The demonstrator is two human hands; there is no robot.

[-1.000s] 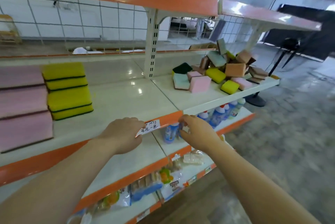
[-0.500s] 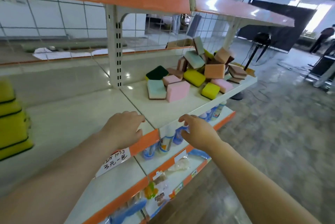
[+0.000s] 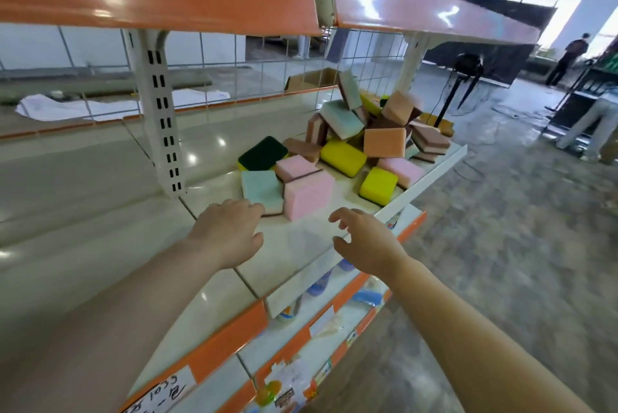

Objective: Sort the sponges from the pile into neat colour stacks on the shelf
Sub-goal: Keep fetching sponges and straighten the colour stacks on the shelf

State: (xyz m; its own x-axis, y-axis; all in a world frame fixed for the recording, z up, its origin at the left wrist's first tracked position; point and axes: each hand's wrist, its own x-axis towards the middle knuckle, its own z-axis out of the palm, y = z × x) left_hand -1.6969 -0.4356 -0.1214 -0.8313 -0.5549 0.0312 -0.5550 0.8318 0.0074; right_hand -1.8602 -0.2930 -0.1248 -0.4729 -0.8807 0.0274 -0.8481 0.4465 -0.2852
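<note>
Head view: both hands were over the cream shelf (image 3: 301, 245), holding nothing. Left hand (image 3: 230, 232) was palm down, fingers (image 3: 245, 207) loosely together, tips just short of the mint sponge (image 3: 262, 190). Right hand (image 3: 368, 242) had fingers (image 3: 344, 213) spread apart, curled in air. Pink sponge (image 3: 307, 195) sat just beyond and between both fingertips; the mixed sponge pile (image 3: 374, 131) lay farther past it, a yellow sponge (image 3: 378, 186) beyond the right fingers.

Bare shelf (image 3: 301, 245) in front of sponge pile (image 3: 351, 145); upright post (image 3: 160, 118) blocks left.
</note>
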